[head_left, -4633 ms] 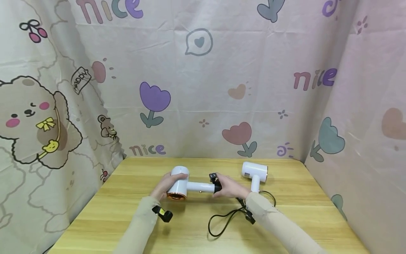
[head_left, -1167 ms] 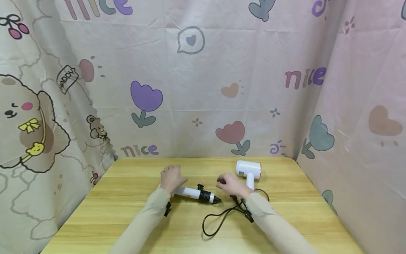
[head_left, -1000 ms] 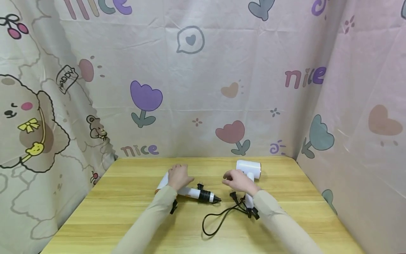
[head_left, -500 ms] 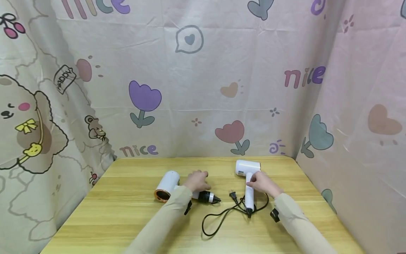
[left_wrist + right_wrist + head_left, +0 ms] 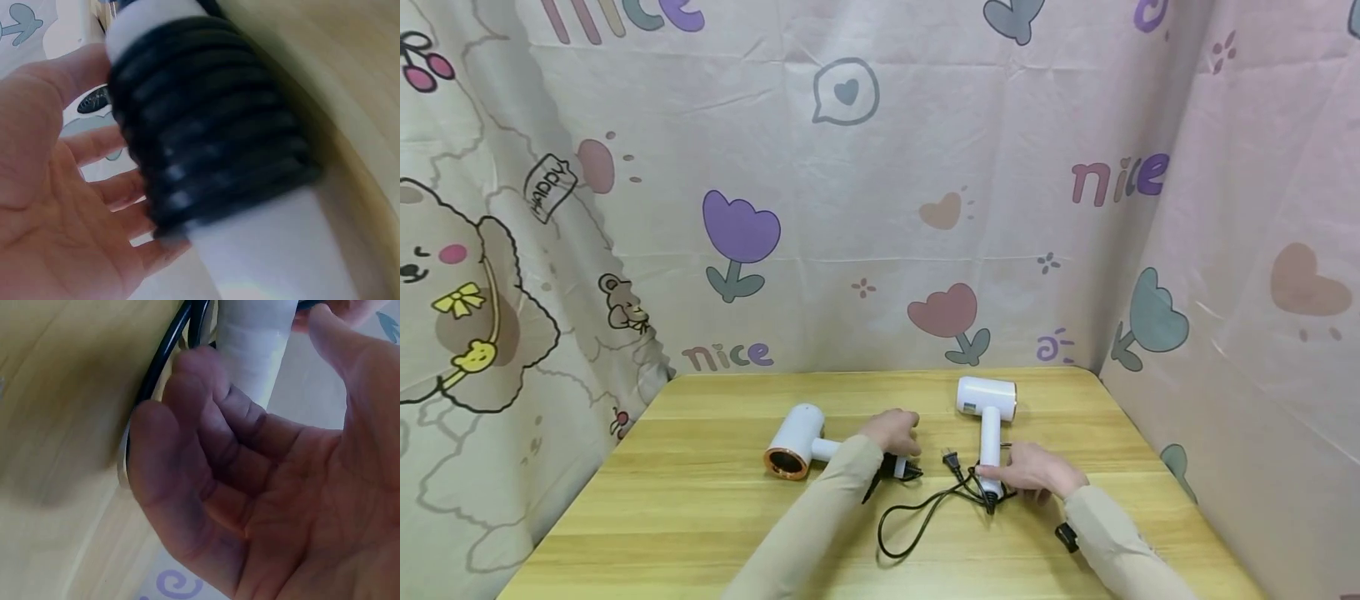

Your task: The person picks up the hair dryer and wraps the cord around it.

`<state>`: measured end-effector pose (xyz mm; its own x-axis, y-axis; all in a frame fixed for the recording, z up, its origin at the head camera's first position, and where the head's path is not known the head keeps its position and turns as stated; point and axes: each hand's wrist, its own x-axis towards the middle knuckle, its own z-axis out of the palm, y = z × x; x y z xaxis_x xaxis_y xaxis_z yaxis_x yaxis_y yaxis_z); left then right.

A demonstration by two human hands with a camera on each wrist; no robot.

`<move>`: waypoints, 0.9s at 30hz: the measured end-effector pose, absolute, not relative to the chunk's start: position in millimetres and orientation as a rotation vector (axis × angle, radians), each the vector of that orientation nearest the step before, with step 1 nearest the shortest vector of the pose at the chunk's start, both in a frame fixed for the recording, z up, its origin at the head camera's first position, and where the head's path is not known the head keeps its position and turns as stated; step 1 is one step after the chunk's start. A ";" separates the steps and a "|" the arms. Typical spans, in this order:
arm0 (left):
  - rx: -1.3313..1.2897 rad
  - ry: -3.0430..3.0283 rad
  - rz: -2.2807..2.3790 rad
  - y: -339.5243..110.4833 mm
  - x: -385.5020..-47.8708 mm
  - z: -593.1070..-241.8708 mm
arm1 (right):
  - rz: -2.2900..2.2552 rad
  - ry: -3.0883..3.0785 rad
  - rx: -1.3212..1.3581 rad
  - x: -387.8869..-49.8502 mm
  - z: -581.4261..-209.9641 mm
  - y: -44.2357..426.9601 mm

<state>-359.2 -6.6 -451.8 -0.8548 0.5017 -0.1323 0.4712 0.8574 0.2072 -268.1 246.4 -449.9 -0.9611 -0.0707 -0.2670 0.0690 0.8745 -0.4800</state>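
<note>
On the left, a white hair dryer with a copper-coloured rim lies with its handle pointing right. A black cord is wound in coils round that handle. My left hand is over the coiled part, its fingers spread beside the coils in the left wrist view. A second white hair dryer lies at the right, handle toward me. My right hand is at the lower end of this handle, thumb reaching across it and fingers loosely bent near the cord. Whether its fingertips touch is unclear.
The right dryer's loose black cord loops on the wooden table, its two-pin plug between the dryers. A printed curtain closes off the back and sides.
Earlier both hands held the left dryer, which was set down lower left and let go. My left hand slid right along its handle; my right hand moved to the right dryer's handle and down it.
</note>
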 end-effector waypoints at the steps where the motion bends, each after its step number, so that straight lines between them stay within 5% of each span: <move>1: 0.754 2.850 0.239 -3.0 -359.2 -451.2 | -0.741 2.770 0.004 -268.9 -450.7 247.0; 16: 0.979 2.949 0.208 74.1 -364.8 -442.8 | -0.877 2.828 -0.019 -283.1 -463.2 275.0; 27: 1.077 2.994 -0.357 104.2 -343.2 -452.3 | -0.922 2.800 0.041 -286.6 -455.9 286.8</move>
